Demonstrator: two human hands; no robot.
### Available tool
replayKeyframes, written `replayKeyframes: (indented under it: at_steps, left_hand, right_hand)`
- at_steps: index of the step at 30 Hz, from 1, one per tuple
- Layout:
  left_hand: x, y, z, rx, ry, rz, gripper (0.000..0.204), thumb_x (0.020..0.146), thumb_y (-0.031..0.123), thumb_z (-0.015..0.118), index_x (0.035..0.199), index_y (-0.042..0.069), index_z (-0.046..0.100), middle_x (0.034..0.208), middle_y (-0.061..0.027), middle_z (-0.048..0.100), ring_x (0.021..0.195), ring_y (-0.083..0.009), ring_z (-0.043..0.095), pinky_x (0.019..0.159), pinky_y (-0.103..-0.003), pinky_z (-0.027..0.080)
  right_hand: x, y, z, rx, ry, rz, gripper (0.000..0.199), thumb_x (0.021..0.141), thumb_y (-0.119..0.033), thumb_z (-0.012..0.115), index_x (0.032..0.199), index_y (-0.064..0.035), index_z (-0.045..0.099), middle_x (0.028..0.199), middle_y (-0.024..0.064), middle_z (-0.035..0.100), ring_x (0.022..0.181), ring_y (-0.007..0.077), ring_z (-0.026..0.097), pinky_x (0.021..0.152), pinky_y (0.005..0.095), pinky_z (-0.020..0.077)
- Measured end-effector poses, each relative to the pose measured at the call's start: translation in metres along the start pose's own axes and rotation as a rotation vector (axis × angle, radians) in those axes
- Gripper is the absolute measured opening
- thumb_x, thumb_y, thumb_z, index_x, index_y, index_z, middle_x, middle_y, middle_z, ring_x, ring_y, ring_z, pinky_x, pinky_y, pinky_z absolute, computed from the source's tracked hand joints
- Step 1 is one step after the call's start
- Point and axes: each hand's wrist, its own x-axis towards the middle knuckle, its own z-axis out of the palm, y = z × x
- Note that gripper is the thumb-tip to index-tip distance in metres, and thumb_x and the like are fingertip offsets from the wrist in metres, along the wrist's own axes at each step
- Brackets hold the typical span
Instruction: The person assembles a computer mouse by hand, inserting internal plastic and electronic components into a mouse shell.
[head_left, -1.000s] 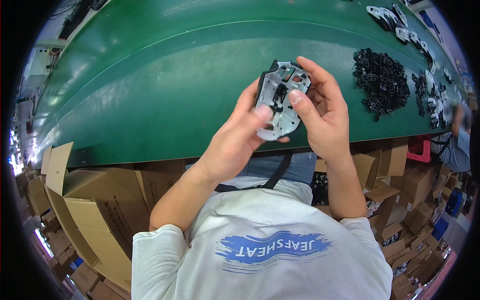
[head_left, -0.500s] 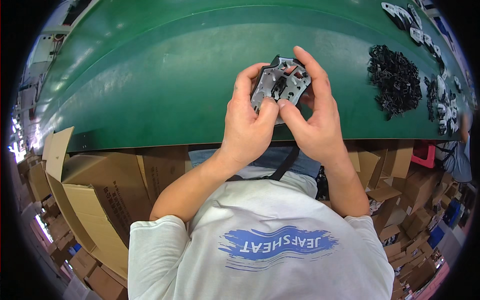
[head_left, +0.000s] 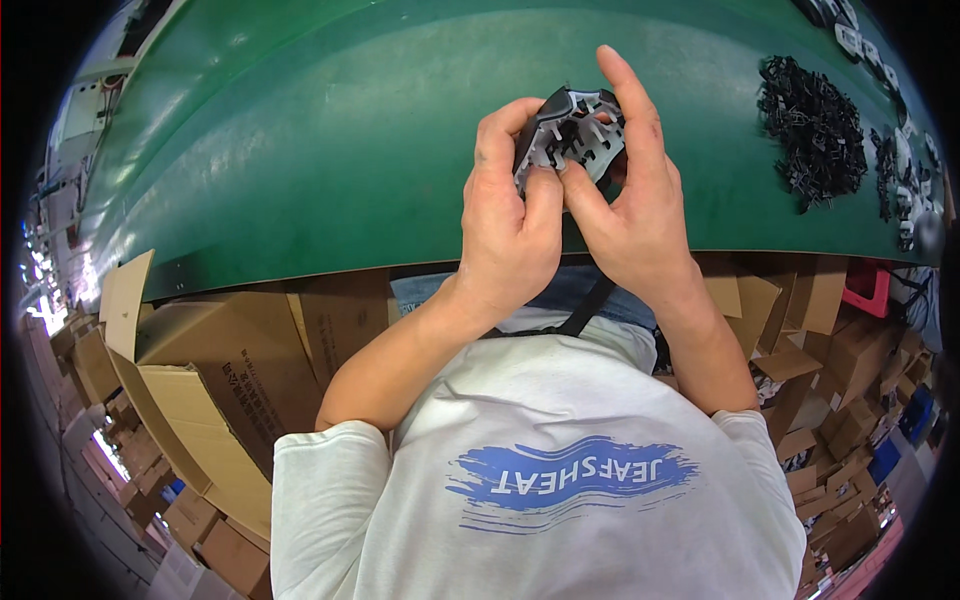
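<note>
Head view — left hand (head_left: 510, 225) and right hand (head_left: 630, 210), fingers closed round grey plastic frame (head_left: 572, 140), thumbs pressing its face; held above green bench (head_left: 330, 140) — black clips (head_left: 812, 130) nearby.

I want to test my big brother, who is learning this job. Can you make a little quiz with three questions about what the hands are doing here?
1. True or false: both hands hold one grey plastic part above the green table.
2. What lies on the table to the person's right? A) a heap of small black pieces B) a red cup C) a pair of scissors
3. Fill in: under the table's near edge, on the person's left, stands an open brown ______ box.

Key
1. True: the left hand and the right hand both grip it.
2. A: the heap of small black pieces.
3. Cardboard: the cardboard box.
</note>
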Motion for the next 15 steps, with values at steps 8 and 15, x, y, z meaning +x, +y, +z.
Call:
replayKeyframes:
  at_steps: [8, 15]
  left_hand:
    - [0.008, 0.013, -0.001, -0.058, -0.071, -0.068, 0.047, 0.105, -0.003, 0.049, 0.151, 0.0, 0.043, 0.138, -0.0131, 0.058, 0.122, -0.0181, 0.059, 0.105, -0.031, 0.049]
    - [-0.011, 0.059, -0.096, -0.215, 0.224, -0.264, 0.049, 0.104, 0.006, 0.065, 0.151, 0.001, 0.051, 0.14, -0.012, 0.061, 0.127, -0.0211, 0.061, 0.112, -0.038, 0.047]
  right_hand:
    - [0.009, 0.0, -0.007, -0.053, -0.01, -0.069, 0.082, 0.093, -0.002, 0.064, 0.168, -0.001, 0.03, 0.154, 0.0292, 0.054, 0.132, 0.0426, 0.063, 0.112, 0.0455, 0.0504]
    - [0.012, -0.017, -0.087, -0.03, -0.269, 0.055, 0.08, 0.095, -0.018, 0.078, 0.166, -0.0081, 0.043, 0.145, 0.0224, 0.064, 0.119, 0.0327, 0.07, 0.106, 0.0406, 0.0544]
